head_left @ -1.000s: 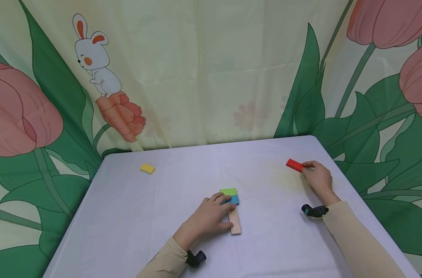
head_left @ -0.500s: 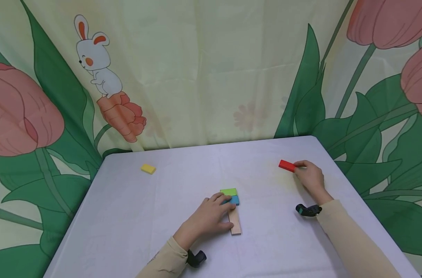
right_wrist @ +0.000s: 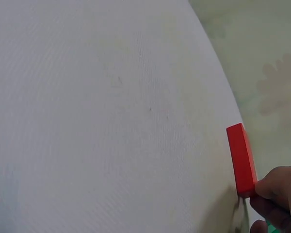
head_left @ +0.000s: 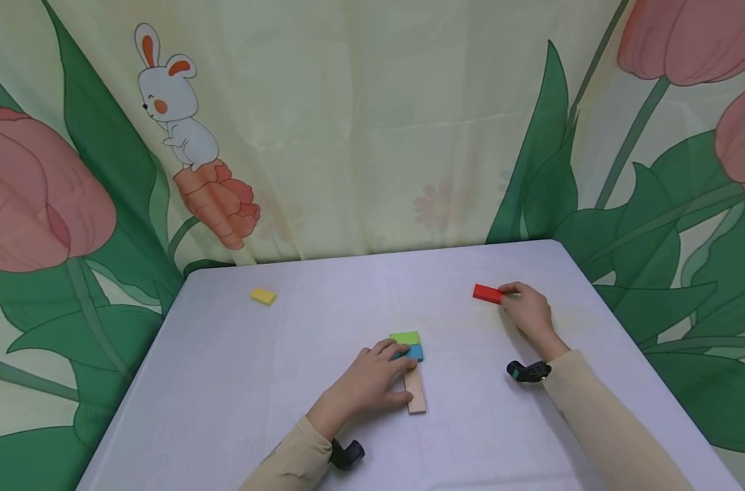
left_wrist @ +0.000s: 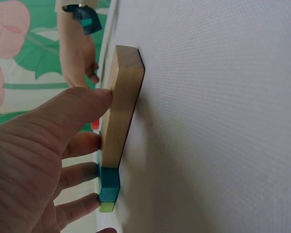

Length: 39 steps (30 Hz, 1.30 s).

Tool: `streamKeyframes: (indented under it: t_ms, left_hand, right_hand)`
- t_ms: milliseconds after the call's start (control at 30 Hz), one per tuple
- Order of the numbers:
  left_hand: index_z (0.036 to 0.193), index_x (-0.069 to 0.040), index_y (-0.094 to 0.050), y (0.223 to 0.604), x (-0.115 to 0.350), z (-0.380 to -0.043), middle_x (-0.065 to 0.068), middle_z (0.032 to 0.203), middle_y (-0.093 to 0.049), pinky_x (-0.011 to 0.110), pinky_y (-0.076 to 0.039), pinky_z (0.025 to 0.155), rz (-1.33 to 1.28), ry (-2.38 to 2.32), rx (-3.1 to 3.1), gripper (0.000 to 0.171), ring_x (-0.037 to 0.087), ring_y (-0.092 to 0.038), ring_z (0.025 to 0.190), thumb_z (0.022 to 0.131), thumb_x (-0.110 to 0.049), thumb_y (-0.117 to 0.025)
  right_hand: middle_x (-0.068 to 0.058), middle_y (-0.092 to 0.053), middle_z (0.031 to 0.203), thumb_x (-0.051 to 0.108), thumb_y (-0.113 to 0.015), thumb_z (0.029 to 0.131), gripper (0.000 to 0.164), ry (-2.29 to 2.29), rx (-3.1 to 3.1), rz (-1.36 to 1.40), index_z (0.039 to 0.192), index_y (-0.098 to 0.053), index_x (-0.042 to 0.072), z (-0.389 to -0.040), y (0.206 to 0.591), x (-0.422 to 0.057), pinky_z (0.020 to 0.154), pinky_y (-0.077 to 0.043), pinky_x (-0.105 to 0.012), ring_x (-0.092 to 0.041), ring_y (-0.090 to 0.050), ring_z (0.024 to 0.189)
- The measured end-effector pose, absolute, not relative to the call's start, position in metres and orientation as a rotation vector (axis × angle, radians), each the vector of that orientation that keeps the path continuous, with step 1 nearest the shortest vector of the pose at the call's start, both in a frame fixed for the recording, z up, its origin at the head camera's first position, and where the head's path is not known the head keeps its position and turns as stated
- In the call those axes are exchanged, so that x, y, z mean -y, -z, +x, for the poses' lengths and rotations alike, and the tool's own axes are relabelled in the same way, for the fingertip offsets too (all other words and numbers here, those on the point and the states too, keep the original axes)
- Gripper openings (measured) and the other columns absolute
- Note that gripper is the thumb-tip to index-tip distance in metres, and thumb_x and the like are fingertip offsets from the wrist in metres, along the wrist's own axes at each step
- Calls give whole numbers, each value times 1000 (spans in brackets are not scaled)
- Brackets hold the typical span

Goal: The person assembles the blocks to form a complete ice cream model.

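Note:
Between the thumb and fingertips of my right hand (head_left: 528,314) a red block (head_left: 486,294) is pinched by one end. In the right wrist view the red block (right_wrist: 241,160) points away from the fingers, near the table's far edge. My left hand (head_left: 363,389) rests at a row of blocks in the middle, its fingers spread and touching them. The row runs from a long plain wooden block (head_left: 416,395) to a blue block (head_left: 416,352) and a light green block (head_left: 404,337). In the left wrist view the thumb touches the wooden block (left_wrist: 124,107).
A yellow block (head_left: 263,296) lies alone at the back left of the white-covered table (head_left: 213,382). Behind the table hangs a curtain (head_left: 360,136) printed with tulips and a rabbit. Each wrist carries a black camera mount (head_left: 529,372).
My right hand has moved left across the back right of the table, carrying the red block. The left hand and its row of blocks stay in place.

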State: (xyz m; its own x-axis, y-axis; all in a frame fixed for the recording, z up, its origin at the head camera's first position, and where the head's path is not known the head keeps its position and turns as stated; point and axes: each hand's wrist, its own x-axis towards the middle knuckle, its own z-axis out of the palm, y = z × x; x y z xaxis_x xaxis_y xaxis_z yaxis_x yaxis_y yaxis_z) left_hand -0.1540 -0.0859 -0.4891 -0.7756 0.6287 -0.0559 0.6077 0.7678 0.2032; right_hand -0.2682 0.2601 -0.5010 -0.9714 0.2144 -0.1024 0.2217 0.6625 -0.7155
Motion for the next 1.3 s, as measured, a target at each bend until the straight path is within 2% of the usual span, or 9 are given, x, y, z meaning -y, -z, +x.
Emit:
streamKeyframes:
  t_ms: [100, 200, 433, 900, 1300]
  left_hand:
    - [144, -30, -60, 489, 86, -155, 0, 157, -48, 50, -47, 106, 995, -253, -2836, 55, 26, -39, 149, 95, -53, -68]
    - [144, -31, -60, 489, 86, -156, -1, 157, -48, 50, -46, 107, 987, -249, -2833, 55, 26, -39, 149, 95, -54, -68]
    - [144, -31, -60, 489, 86, -155, -1, 156, -48, 50, -46, 107, 972, -264, -2831, 55, 26, -39, 149, 94, -54, -68]
    - [143, -33, -61, 491, 84, -157, -3, 156, -49, 52, -45, 107, 965, -274, -2833, 55, 26, -39, 149, 94, -55, -69]
    - [142, -33, -61, 492, 86, -157, -3, 155, -50, 51, -46, 106, 976, -273, -2844, 55, 26, -40, 147, 93, -56, -70]
  right_hand:
    - [-23, -55, 146, 16, -50, 102, 39, 1227, -2855, 355, 137, -60, 4, -269, 501, -252, 106, -44, -60, -41, -48, 130]
    - [-22, -56, 146, 15, -51, 101, 38, 1225, -2856, 324, 136, -61, 4, -268, 502, -245, 100, -46, -54, -38, -49, 124]
    - [-21, -58, 144, 14, -52, 100, 37, 1247, -2857, 250, 133, -63, 5, -269, 504, -227, 90, -41, -45, -34, -49, 116]
    - [-19, -60, 142, 13, -54, 101, 33, 1310, -2834, 180, 131, -65, 5, -267, 503, -194, 106, -44, -55, -35, -51, 125]
    - [-17, -64, 137, 14, -57, 100, 31, 1363, -2853, 145, 128, -68, 6, -265, 512, -167, 102, -48, -51, -33, -55, 120]
